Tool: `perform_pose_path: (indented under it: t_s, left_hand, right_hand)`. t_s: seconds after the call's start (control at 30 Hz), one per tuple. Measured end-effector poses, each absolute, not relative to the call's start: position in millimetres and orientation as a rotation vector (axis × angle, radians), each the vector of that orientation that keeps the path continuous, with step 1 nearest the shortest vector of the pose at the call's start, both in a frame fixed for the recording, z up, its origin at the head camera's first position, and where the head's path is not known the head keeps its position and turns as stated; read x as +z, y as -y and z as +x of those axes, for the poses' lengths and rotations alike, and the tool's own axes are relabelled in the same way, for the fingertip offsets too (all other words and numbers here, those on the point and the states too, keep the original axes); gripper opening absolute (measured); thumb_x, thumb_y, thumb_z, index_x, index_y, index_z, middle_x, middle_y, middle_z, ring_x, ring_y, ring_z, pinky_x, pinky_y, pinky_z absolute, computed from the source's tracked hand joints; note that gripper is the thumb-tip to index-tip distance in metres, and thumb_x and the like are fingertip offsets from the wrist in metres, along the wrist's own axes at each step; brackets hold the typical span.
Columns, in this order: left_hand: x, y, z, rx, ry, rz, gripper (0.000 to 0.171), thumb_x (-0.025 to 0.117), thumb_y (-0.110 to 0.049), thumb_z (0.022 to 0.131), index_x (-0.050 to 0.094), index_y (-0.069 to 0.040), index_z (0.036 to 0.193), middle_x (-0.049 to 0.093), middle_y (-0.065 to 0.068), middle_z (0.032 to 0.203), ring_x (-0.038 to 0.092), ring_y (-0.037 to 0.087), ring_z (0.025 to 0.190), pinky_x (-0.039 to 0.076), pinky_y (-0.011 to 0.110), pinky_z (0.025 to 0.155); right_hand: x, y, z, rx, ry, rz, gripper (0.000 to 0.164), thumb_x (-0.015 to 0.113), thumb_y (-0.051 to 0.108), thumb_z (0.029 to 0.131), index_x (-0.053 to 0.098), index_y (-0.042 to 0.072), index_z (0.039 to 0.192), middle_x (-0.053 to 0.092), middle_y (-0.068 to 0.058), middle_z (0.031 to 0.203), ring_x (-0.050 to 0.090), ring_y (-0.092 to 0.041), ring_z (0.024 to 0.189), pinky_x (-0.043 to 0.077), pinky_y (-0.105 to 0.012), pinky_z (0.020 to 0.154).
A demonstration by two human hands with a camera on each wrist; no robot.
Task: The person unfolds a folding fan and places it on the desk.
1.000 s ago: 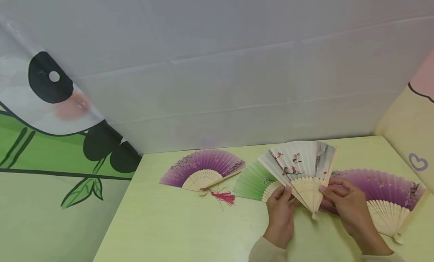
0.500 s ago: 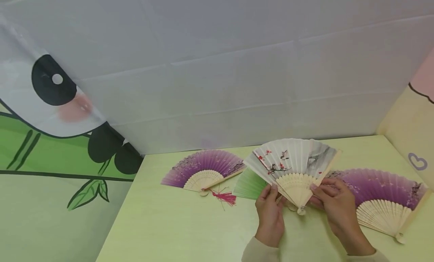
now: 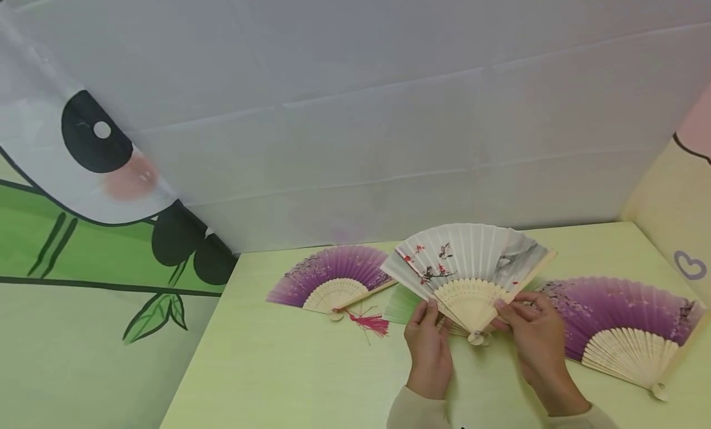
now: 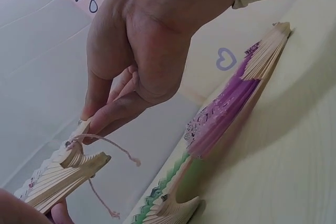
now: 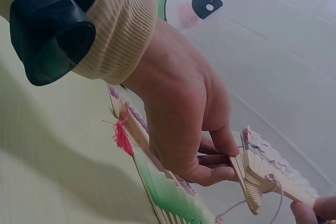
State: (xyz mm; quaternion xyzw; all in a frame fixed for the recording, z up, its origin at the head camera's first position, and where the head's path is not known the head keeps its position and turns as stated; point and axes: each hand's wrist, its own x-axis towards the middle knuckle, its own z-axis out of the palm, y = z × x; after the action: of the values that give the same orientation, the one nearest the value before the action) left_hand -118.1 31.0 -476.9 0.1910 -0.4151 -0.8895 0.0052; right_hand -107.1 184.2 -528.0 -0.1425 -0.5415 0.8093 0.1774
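In the head view, a white folding fan (image 3: 472, 256) with red blossoms and a bird is spread above the table, pivot end downward. My left hand (image 3: 430, 355) pinches its left edge between thumb and fingers. My right hand (image 3: 536, 349) pinches the bamboo edge on the other side. The left wrist view shows my right hand (image 4: 147, 51) on one end stick, with a pale cord (image 4: 110, 142) hanging from the pivot. My left hand (image 5: 184, 108) appears across the fan in the right wrist view. Behind the white fan lies a green fan (image 3: 400, 305), mostly hidden.
A purple fan (image 3: 339, 271) with a red tassel (image 3: 371, 324) lies spread at the table's back left. Another purple fan (image 3: 616, 312) lies spread at the right. The pale yellow table (image 3: 289, 379) meets a white wall (image 3: 344, 145) behind.
The white fan has shifted left with both hands and is spread wider than before. More of the right purple fan shows; the green fan is covered more. The head view has turned slightly.
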Motion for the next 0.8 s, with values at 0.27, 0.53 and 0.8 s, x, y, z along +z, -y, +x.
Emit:
perform_pose_path:
  t_s: [0.27, 0.53, 0.8]
  left_hand:
    - [-476.5, -20.2, -120.3, -2.762, 1.28, 0.606, 0.026, 0.059, -0.013, 0.092, 0.056, 0.005, 0.11, 0.056, 0.01, 0.096, 0.053, 0.016, 0.084, 0.05, 0.029, 0.075]
    - [-474.8, -10.4, -121.9, -2.733, 1.286, 0.604, 0.03, 0.056, -0.012, 0.093, 0.053, 0.007, 0.115, 0.055, 0.012, 0.102, 0.053, 0.017, 0.088, 0.05, 0.029, 0.077]
    - [-474.9, 0.1, -123.8, -2.723, 1.242, 0.597, 0.027, 0.056, -0.012, 0.094, 0.054, 0.007, 0.113, 0.055, 0.01, 0.096, 0.053, 0.015, 0.084, 0.05, 0.027, 0.075]
  right_hand:
    - [-508.3, -165.5, -104.8, 2.319, 1.439, -0.46, 0.041, 0.078, 0.008, 0.074, 0.047, -0.001, 0.101, 0.067, -0.014, 0.08, 0.068, -0.027, 0.069, 0.055, -0.038, 0.063]
    - [-457.3, -139.3, -94.1, 2.366, 1.371, -0.659, 0.027, 0.065, -0.008, 0.082, 0.043, -0.004, 0.097, 0.064, -0.005, 0.072, 0.066, -0.016, 0.067, 0.056, -0.032, 0.063]
    - [-459.0, -129.7, -96.3, 2.42, 1.297, -0.704, 0.026, 0.063, -0.011, 0.082, 0.042, -0.002, 0.095, 0.061, -0.005, 0.071, 0.065, -0.014, 0.07, 0.056, -0.032, 0.065]
